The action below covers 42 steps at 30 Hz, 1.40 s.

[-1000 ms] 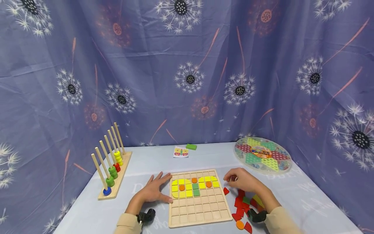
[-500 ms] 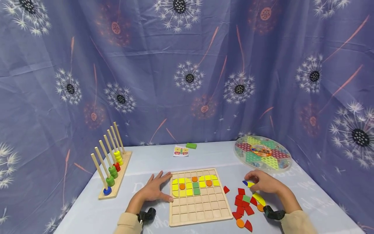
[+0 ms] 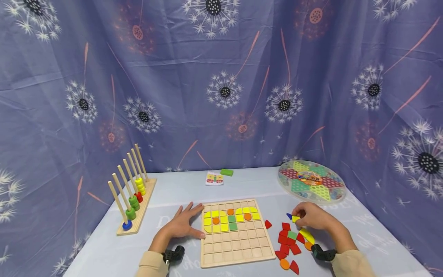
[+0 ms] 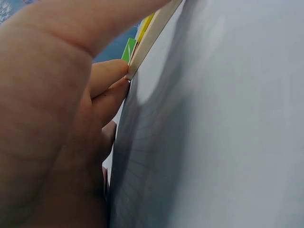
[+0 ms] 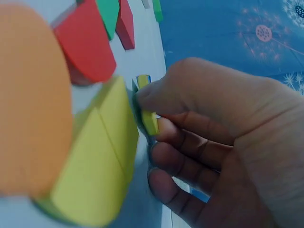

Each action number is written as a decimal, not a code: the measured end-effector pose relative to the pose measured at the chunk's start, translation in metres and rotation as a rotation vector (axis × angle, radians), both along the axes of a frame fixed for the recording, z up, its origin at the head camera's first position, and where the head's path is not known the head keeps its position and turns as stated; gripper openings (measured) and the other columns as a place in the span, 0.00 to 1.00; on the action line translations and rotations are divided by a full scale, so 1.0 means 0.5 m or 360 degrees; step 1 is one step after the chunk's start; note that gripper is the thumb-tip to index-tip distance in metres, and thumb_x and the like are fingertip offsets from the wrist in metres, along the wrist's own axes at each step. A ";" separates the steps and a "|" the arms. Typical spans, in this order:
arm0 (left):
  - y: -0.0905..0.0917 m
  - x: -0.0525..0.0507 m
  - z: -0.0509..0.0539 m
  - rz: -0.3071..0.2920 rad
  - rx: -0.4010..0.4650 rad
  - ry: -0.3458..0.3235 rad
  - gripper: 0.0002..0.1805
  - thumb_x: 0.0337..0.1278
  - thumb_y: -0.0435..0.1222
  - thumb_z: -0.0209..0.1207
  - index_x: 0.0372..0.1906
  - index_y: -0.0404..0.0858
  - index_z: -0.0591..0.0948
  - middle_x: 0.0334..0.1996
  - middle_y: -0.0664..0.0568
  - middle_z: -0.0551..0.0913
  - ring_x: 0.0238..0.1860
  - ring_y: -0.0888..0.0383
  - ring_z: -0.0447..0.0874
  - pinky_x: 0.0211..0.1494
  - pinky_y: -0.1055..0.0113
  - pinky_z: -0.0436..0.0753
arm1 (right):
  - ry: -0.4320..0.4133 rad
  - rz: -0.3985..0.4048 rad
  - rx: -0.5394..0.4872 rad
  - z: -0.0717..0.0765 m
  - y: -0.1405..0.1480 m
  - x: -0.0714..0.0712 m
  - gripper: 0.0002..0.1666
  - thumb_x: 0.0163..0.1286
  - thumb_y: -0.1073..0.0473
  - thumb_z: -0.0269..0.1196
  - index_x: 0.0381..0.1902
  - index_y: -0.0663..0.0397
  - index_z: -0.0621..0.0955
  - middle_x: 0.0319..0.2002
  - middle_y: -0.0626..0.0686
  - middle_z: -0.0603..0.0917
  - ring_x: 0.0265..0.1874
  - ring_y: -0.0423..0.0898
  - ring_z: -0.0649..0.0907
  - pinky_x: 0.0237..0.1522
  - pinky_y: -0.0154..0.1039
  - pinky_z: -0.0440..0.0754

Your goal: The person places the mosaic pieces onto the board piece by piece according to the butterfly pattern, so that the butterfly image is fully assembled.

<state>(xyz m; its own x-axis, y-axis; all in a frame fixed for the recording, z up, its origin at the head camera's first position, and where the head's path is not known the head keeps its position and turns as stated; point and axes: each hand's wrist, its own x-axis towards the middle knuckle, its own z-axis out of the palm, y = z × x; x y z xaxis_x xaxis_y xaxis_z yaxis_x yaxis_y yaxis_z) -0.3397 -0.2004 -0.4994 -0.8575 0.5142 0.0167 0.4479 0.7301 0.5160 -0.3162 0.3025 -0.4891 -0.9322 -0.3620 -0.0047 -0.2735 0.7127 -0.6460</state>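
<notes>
A wooden grid board (image 3: 238, 246) lies mid-table with yellow, orange and green pieces in its upper rows. The left hand (image 3: 183, 224) is spread, its thumb and fingertips touching the board's left edge (image 4: 154, 38). Right of the loose pieces, the right hand (image 3: 313, 216) pinches a small yellow piece (image 3: 295, 219) between thumb and fingers, low over the table; this piece (image 5: 150, 122) also shows in the right wrist view. A blue piece (image 3: 289, 216) is just left of it. Red pieces (image 3: 284, 240), a green square (image 3: 292, 235) and yellow pieces (image 3: 307, 236) lie near the right wrist.
A peg rack (image 3: 143, 207) with coloured beads stands at the left. At the back lie a small picture card (image 3: 214, 179) and a green block (image 3: 227, 172). A round star-patterned game board (image 3: 311, 182) is at the back right, before a patterned curtain (image 3: 221, 127).
The right hand has moved right from beside the board to the yellow and blue pieces, and now pinches a yellow one. The left hand stays at the board's edge.
</notes>
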 end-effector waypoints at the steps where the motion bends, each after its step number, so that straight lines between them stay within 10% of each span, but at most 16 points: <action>1: -0.001 0.000 0.000 0.0001 -0.0001 -0.0004 0.60 0.31 0.64 0.71 0.73 0.43 0.63 0.73 0.50 0.58 0.74 0.40 0.41 0.70 0.39 0.35 | 0.0004 0.0009 -0.0005 -0.002 -0.003 -0.002 0.15 0.51 0.62 0.72 0.38 0.57 0.83 0.30 0.48 0.79 0.29 0.46 0.75 0.30 0.35 0.79; 42: 0.001 -0.003 -0.001 0.0003 0.0006 0.0003 0.60 0.29 0.65 0.71 0.73 0.42 0.63 0.73 0.51 0.59 0.74 0.40 0.41 0.70 0.39 0.35 | 0.0092 0.0519 -0.0025 0.032 -0.328 -0.018 0.12 0.56 0.61 0.71 0.41 0.49 0.87 0.33 0.44 0.78 0.30 0.38 0.76 0.33 0.33 0.78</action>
